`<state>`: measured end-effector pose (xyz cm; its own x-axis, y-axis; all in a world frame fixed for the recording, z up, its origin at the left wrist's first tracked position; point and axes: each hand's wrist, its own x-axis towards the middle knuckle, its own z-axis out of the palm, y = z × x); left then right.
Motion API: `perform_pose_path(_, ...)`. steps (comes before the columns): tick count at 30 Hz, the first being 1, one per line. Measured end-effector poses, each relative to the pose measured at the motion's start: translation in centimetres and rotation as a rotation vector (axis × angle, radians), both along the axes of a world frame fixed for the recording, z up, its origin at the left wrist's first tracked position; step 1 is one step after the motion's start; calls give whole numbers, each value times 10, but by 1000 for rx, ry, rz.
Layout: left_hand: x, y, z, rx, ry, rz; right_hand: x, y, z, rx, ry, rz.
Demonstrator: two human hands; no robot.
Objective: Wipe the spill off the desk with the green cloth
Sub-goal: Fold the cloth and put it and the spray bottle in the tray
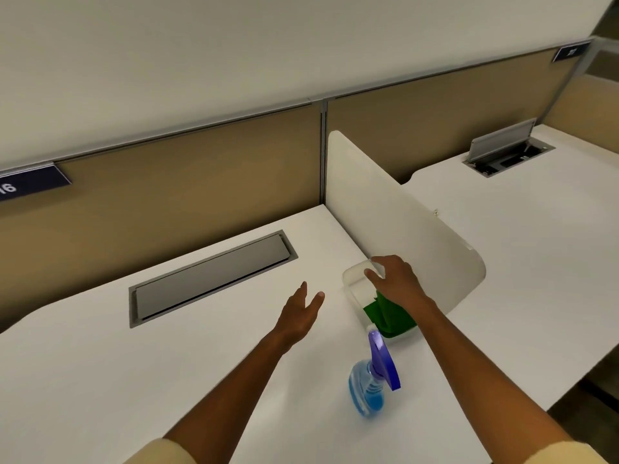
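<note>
**Both hands out over the white surface, cloth in its tub**

From the head camera, one clear tub (pixel 355 279) sits at the right of the white surface (pixel 134 380), close against a curved white divider (pixel 385 212). One green cloth (pixel 390 316) lies in the tub's near end. The right hand (pixel 397 279) hovers over the tub with fingers curled loosely, gripping nothing that shows, and partly hides the cloth. The left hand (pixel 301 316) is open and empty, fingers spread, just left of the tub. One spray bottle (pixel 371 383) of blue liquid stands near, in front of the tub. One closed grey cable hatch (pixel 211 279) is set into the surface farther left. Tan partition panels (pixel 187 182) back the surface; a second surface (pixel 536 246) lies right, its hatch (pixel 505 149) open.
</note>
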<state>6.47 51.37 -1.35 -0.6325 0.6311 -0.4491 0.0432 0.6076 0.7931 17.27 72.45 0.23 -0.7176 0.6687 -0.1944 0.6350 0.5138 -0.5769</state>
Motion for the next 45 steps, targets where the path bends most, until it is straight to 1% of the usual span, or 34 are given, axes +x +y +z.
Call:
perform_pose_path(3, -2, -17, 12, 15, 89, -7, -12, -17, 34, -47, 79, 57)
perform_pose_path(6, -1, -36, 23, 7, 188, -34, -20, -45, 60, -45, 124, 143)
perform_pose_path(9, 4, -54, 28, -49, 404, -66, -26, -78, 77, -2, 155, 248)
perform_pose_path(12, 8, -74, 30, -96, 585, -63, -32, -112, 85, 125, 156, 347)
perform_pose_path(14, 9, -90, 30, -128, 686, -63, -35, -135, 84, 222, 134, 385)
perform_pose_path(16, 9, -108, 28, -164, 758, -73, -36, -156, 78, 274, 95, 404)
perform_pose_path(20, 11, -144, 16, -253, 822, -105, -28, -193, 52, 267, 25, 424)
perform_pose_path(24, 18, -177, -1, -343, 874, -134, -4, -222, 19, 204, 21, 402)
perform_pose_path(27, 26, -197, -13, -329, 869, -130, 19, -237, -3, 154, 14, 357)
perform_pose_path(31, 34, -216, -24, -338, 861, -148, 50, -246, -26, 69, 5, 216)
perform_pose_path(35, 45, -223, -27, -290, 845, -157, 82, -250, -40, 83, 25, 98)
perform_pose_path(39, 53, -222, -29, -284, 831, -191, 107, -251, -44, 51, 173, -110)
perform_pose_path(45, 57, -211, -36, -299, 835, -259, 130, -236, -35, 103, 337, -347)
